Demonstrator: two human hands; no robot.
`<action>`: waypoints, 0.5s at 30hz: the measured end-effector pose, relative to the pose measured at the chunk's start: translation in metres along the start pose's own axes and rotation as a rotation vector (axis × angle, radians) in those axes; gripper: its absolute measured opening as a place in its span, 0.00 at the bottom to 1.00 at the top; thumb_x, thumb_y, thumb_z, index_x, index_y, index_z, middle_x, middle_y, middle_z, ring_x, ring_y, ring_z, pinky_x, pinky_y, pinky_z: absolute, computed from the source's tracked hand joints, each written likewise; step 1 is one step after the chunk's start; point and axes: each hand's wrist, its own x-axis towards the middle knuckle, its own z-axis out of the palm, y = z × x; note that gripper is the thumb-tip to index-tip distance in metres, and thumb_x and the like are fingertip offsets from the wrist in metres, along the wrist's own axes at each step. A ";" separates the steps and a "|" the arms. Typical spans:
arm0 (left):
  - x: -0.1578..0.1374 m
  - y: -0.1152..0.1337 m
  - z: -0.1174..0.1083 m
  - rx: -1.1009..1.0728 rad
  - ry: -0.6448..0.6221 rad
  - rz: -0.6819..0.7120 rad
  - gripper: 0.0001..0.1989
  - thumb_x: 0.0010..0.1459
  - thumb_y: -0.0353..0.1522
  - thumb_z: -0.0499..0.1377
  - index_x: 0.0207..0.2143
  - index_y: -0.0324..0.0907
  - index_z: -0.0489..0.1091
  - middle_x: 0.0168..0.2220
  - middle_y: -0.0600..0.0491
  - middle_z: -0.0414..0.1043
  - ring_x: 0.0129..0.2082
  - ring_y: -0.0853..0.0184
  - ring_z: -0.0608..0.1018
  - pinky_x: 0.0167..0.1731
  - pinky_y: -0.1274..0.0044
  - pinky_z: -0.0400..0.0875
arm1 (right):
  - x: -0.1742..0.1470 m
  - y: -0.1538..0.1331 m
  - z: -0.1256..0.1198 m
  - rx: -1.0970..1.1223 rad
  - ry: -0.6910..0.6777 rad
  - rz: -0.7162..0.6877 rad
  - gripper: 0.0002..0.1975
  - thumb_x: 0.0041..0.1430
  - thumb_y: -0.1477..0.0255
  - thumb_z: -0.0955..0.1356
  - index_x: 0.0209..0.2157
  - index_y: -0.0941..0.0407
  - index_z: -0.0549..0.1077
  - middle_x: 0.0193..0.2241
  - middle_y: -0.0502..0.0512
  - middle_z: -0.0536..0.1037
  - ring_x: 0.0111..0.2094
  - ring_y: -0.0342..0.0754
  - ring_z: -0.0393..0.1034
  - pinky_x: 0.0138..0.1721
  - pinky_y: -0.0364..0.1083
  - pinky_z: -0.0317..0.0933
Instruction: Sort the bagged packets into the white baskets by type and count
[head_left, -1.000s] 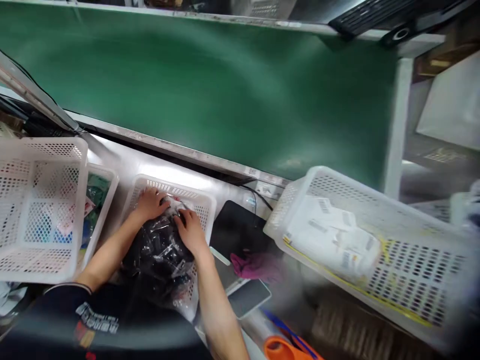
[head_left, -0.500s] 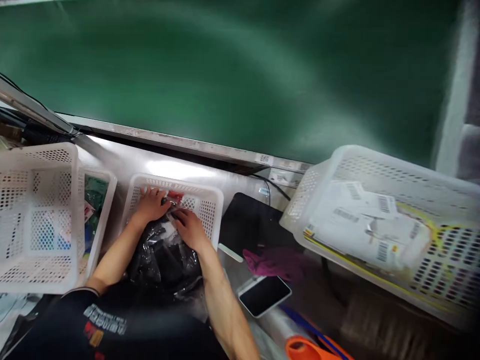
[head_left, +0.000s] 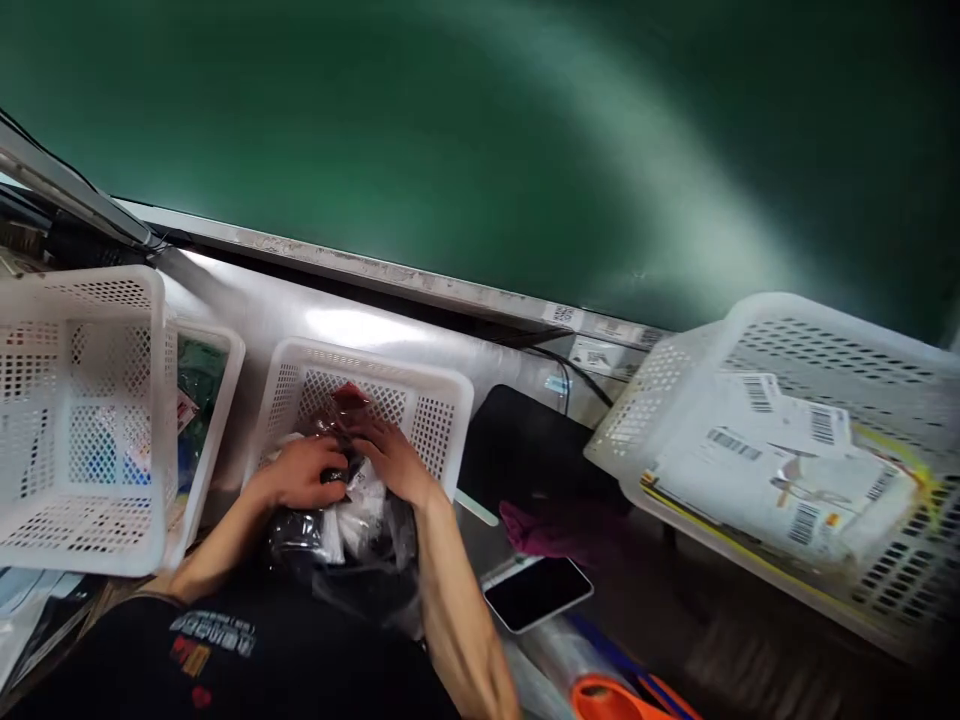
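Black plastic bundle (head_left: 296,532) in white basket (head_left: 375,357), L hand (head_left: 306,473) curled on it, R hand (head_left: 394,460) too, can't tell if gripping. Room near basket's R rim. Vs b4: L hand nearer body, more white wrap (head_left: 364,512) showing.

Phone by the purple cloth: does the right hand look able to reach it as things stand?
Probably yes: the phone lies uncovered, and the purple cloth is beside it, not over it. The right hand would first have to leave the plastic packaging in the white basket.
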 end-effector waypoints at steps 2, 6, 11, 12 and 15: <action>-0.009 0.000 0.001 -0.085 -0.025 0.061 0.08 0.63 0.37 0.63 0.35 0.42 0.78 0.42 0.49 0.78 0.43 0.59 0.80 0.48 0.70 0.74 | -0.016 -0.007 -0.002 0.101 -0.047 -0.015 0.21 0.72 0.61 0.62 0.53 0.53 0.82 0.55 0.60 0.82 0.61 0.61 0.72 0.68 0.65 0.60; -0.020 -0.007 0.003 -0.330 0.068 0.107 0.12 0.65 0.41 0.64 0.44 0.43 0.79 0.57 0.44 0.77 0.56 0.56 0.80 0.59 0.67 0.73 | -0.051 -0.020 0.002 0.184 -0.083 -0.055 0.18 0.70 0.60 0.64 0.48 0.54 0.82 0.53 0.62 0.83 0.57 0.61 0.74 0.64 0.62 0.64; -0.013 -0.007 0.003 -0.206 0.092 -0.125 0.31 0.63 0.43 0.66 0.65 0.44 0.71 0.70 0.41 0.68 0.74 0.45 0.64 0.71 0.56 0.63 | -0.071 -0.025 0.020 0.119 -0.179 -0.080 0.16 0.70 0.59 0.65 0.35 0.53 0.79 0.39 0.59 0.82 0.46 0.58 0.74 0.52 0.58 0.68; -0.010 -0.006 0.002 -0.171 -0.001 -0.117 0.28 0.65 0.44 0.64 0.64 0.44 0.73 0.67 0.42 0.73 0.71 0.45 0.69 0.68 0.56 0.66 | -0.071 -0.022 0.022 0.159 -0.167 -0.073 0.17 0.70 0.59 0.64 0.34 0.53 0.78 0.39 0.58 0.82 0.46 0.57 0.75 0.52 0.57 0.68; -0.007 0.000 -0.002 -0.098 -0.170 -0.108 0.21 0.69 0.46 0.58 0.53 0.45 0.80 0.54 0.45 0.83 0.55 0.50 0.82 0.56 0.63 0.75 | -0.063 -0.008 0.024 0.348 -0.061 0.036 0.20 0.71 0.59 0.60 0.43 0.52 0.80 0.46 0.58 0.84 0.50 0.56 0.77 0.55 0.55 0.70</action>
